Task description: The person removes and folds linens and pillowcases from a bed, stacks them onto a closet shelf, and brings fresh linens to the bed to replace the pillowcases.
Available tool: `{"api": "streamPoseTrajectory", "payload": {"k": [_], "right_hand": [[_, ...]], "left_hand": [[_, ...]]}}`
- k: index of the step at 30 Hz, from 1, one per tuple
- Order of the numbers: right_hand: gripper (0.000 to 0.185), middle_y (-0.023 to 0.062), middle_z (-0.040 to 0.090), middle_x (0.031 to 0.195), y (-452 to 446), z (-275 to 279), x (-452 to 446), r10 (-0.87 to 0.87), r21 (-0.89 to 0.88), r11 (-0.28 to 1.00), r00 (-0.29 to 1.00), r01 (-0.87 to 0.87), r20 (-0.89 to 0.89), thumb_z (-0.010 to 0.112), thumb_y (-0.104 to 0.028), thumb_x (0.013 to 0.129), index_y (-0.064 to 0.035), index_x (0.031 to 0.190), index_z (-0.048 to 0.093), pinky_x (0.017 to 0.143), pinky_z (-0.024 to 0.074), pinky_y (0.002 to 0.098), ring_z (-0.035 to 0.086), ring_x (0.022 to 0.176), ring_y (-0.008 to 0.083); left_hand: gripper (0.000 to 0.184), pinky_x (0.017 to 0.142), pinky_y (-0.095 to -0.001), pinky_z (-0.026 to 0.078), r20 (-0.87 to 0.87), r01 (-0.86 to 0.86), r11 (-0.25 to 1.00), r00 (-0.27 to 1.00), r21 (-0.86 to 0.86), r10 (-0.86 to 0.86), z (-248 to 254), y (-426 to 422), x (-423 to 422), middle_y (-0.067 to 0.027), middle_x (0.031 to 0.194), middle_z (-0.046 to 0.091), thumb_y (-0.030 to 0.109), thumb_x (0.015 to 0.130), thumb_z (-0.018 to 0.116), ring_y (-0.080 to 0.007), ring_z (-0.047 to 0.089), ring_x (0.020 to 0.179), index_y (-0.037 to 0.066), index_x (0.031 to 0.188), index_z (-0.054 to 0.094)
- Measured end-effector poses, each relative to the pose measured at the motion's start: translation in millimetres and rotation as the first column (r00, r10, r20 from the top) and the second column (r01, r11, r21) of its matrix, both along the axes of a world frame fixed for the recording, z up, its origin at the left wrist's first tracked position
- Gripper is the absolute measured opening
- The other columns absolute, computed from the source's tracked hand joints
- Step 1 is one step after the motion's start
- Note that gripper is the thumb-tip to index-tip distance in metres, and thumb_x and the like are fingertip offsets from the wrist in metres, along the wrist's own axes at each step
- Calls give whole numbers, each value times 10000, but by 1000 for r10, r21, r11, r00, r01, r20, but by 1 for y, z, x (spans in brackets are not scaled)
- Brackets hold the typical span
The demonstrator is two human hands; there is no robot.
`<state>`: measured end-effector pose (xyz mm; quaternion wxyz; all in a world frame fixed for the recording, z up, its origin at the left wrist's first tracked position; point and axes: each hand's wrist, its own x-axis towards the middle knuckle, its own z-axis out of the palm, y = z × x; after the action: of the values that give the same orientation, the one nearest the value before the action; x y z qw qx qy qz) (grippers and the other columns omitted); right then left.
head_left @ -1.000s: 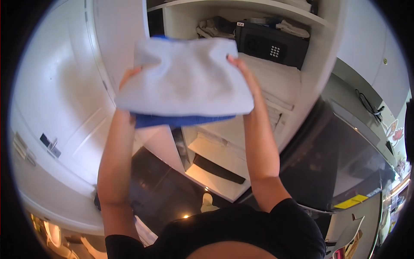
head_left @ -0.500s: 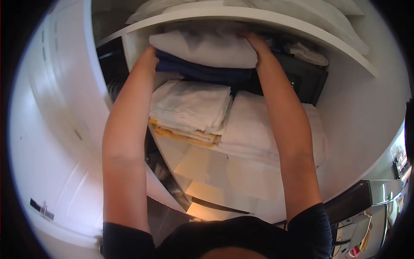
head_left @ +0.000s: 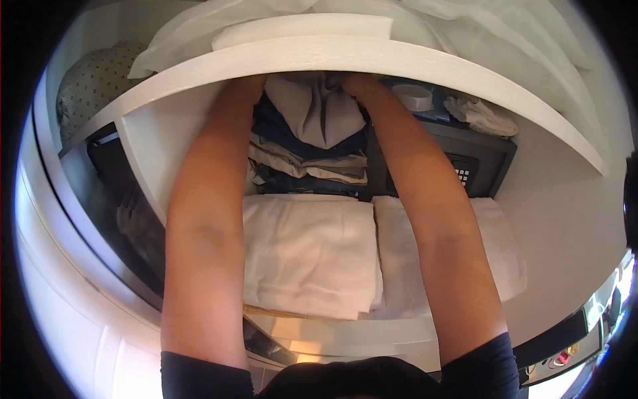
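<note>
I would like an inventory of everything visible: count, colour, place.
safe: one, black, back right
stack: one, blue and beige, beside safe
cloth: one, light grey, on stack
round thing: one, white, above safe
pale bundle: one, off-white, atop safe
linens: two piles, white, front
pad: one, white, upper shelf
sheer fabric: unclear count, white, upper shelf
dotted bundle: one, greyish, upper left
small items: unclear count, mixed, lower right
sleeves: two, black, bottom
left hand: one, bare, cloth's left
right hand: one, bare, cloth's right
</note>
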<state>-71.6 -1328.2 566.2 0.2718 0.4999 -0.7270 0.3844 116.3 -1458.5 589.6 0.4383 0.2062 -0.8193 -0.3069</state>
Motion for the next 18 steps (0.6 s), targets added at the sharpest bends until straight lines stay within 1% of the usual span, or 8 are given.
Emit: {"api": "streamPoseTrajectory", "payload": {"k": [2,4,5,7,10,11,14,18], "right_hand": [[523,170,393,1382,-11,-9,-5,-250,45,961,927,273,-279,555,-153,840,-84,1340,415,1032,346,392,365,1283,326],[448,170,516,1266,11,-6,24,-263,13,957,885,290,-385,617,-197,793,-56,1212,548,999,383,406,482,1185,329],[242,181,640,1018,32,-2,54,-258,166,932,913,321,-316,576,-179,799,-10,948,664,888,461,415,574,1055,315],[203,172,655,974,56,-7,104,-280,276,799,737,534,-615,555,-124,795,-13,915,675,801,515,391,631,943,296],[207,175,649,997,48,-25,126,-11,390,887,857,246,-515,521,-101,802,1,893,676,824,513,398,589,1012,352],[231,185,617,1075,37,-26,119,-51,401,875,875,272,-482,513,-118,811,8,940,658,867,479,438,547,1081,349],[443,204,415,1355,7,-23,88,-202,433,832,916,347,-347,482,-219,849,17,1224,489,993,283,593,358,1285,348],[557,195,314,1432,-4,-22,65,-192,476,825,943,305,-270,456,-280,871,-6,1349,373,1025,179,630,253,1335,382]], "left_hand": [[408,948,-389,432,95,-118,972,986,-202,140,6,-1,-7,-163,1190,580,280,881,447,-279,576,1062,23,1177,561],[414,953,-390,428,154,-190,906,952,-378,263,6,3,-7,-165,1192,579,280,883,443,-280,574,1066,19,1184,555],[417,956,-390,426,176,-206,864,932,-460,316,5,5,-6,-166,1193,578,280,885,441,-280,573,1068,16,1188,552],[423,961,-390,421,212,-212,775,889,-595,406,4,12,-3,-168,1196,576,280,887,438,-281,570,1073,12,1195,546],[432,969,-391,415,313,-169,683,794,-710,522,6,27,3,-172,1199,574,280,890,432,-283,566,1079,5,1206,538],[449,1039,-379,325,448,-140,732,710,-666,544,11,36,5,-169,1298,499,274,896,391,-291,491,1182,25,1251,511],[358,899,-415,440,483,140,500,568,-855,667,7,61,-2,-210,1107,601,140,829,448,-368,584,1001,45,1147,582],[320,845,-422,469,427,99,639,819,-763,383,-11,107,-24,-207,1038,622,111,814,455,-366,606,939,48,1082,618]]}}
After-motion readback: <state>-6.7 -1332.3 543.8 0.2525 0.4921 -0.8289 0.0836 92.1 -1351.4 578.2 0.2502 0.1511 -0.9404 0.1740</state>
